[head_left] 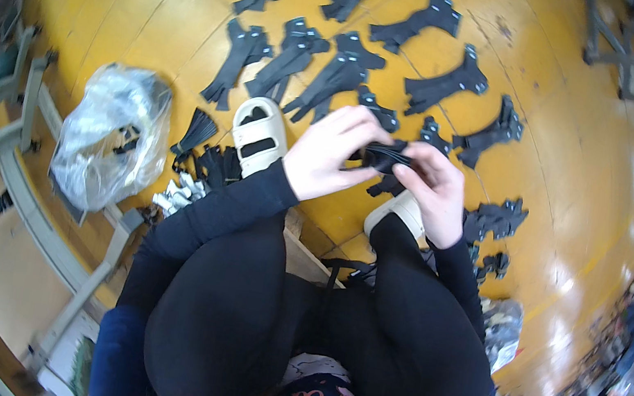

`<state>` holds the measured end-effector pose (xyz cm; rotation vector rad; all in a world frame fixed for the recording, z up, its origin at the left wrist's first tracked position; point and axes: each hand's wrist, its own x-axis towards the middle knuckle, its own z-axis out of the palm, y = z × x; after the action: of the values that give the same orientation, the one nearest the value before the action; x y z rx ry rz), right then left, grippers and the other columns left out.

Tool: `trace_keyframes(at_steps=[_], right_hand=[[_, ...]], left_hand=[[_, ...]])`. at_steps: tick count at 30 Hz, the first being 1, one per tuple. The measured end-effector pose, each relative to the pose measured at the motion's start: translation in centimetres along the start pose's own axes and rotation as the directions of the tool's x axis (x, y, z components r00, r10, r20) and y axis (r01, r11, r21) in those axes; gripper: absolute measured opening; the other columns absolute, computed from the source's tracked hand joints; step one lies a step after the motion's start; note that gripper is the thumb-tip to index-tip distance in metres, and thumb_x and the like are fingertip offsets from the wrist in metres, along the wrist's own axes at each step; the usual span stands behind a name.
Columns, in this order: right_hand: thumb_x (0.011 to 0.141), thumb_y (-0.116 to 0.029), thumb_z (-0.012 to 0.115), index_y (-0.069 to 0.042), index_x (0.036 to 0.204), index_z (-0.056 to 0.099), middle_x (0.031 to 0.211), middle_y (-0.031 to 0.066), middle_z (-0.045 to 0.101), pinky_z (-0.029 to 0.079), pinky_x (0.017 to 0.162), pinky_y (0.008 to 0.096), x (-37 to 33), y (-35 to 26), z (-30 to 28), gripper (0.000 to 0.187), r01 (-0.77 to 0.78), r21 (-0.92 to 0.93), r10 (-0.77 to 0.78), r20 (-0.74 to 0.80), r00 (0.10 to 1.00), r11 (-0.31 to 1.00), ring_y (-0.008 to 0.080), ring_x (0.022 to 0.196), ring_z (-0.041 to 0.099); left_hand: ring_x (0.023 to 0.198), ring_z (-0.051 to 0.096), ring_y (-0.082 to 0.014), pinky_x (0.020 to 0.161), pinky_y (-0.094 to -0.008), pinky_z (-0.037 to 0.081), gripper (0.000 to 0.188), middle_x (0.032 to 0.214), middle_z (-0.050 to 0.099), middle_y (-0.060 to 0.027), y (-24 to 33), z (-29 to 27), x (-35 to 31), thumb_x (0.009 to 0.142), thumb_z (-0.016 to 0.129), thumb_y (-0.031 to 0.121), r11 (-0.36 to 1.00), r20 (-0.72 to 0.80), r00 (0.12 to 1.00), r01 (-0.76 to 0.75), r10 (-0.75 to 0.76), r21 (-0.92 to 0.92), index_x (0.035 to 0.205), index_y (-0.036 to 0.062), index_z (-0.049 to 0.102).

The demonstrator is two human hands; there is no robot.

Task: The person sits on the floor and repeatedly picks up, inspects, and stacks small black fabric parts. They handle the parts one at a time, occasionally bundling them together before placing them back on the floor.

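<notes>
Between my two hands, above the floor in front of my knees, is a small bundle of layered black fabric pieces (384, 158). My left hand (328, 152) grips its left side, thumb below and fingers above. On its right edge, my right hand (437, 194) pinches the layers between thumb and fingers. Behind and beyond the hands, flat piles of black fabric pieces (338, 74) with small pale marks lie in rows on the yellow floor. Whether they are socks or other pieces I cannot tell. Part of the nearest piles is hidden by my hands.
At left stands a clear plastic bag (107, 136) beside a metal frame (42, 208). Between the bag and my beige sandal (258, 137) lie a dark fanned bundle (196, 132) and silvery-white pieces (179, 194). More dark bundles (494, 218) and another plastic bag (503, 331) are at right.
</notes>
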<state>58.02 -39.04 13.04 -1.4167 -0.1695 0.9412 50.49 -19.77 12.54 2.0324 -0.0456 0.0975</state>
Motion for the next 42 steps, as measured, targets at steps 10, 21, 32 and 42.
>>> trace_keyframes(at_steps=[10,21,32,42], right_hand=[[0.091,0.001,0.051,0.002,0.11,0.054,0.1,0.0098,0.063,0.046,0.083,0.025,-0.2,-0.3,0.5,0.019,-0.027,-0.062,0.026,-0.01,1.0,0.998,0.0139,0.091,0.059],[0.092,-0.003,0.054,0.003,0.107,0.057,0.097,0.0079,0.064,0.045,0.082,0.0234,0.3,-0.6,1.1,0.016,-0.101,-0.157,0.106,0.023,0.994,0.982,0.0119,0.088,0.058],[0.093,-0.005,0.053,0.0,0.11,0.057,0.101,0.0053,0.063,0.044,0.085,0.0237,0.9,0.7,0.9,0.019,-0.112,-0.371,0.171,0.13,0.977,0.922,0.0104,0.094,0.057],[0.086,-0.013,0.06,-0.002,0.12,0.054,0.116,0.0149,0.058,0.042,0.094,0.0361,-0.3,0.9,-0.4,0.036,0.22,-0.846,0.226,0.365,0.903,0.486,0.0312,0.111,0.054]], left_hand=[[0.095,0.06,-0.0221,0.08,-0.0305,0.046,0.042,0.108,0.063,-0.0115,-2.2,-4.4,-4.4,0.081,0.069,0.018,0.91,-0.084,0.915,0.375,-0.394,-0.179,0.119,0.0045,0.055],[0.072,0.053,-0.0077,0.067,-0.021,0.041,0.035,0.08,0.059,-0.0023,-11.9,-2.7,-25.6,0.091,0.059,0.021,0.42,-0.372,0.225,0.668,-0.901,-0.614,0.117,-0.0019,0.052],[0.069,0.053,-0.0149,0.065,-0.0291,0.044,0.023,0.08,0.058,-0.0071,-16.8,5.1,-30.2,0.09,0.056,0.019,0.401,-0.589,0.152,0.859,-0.794,-0.318,0.1,-0.0015,0.053],[0.075,0.057,-0.0219,0.069,-0.0319,0.047,0.021,0.082,0.058,-0.0105,-14.7,-1.4,-26.9,0.085,0.064,0.022,0.417,-0.784,0.281,0.909,-0.553,0.032,0.092,0.0027,0.062]])
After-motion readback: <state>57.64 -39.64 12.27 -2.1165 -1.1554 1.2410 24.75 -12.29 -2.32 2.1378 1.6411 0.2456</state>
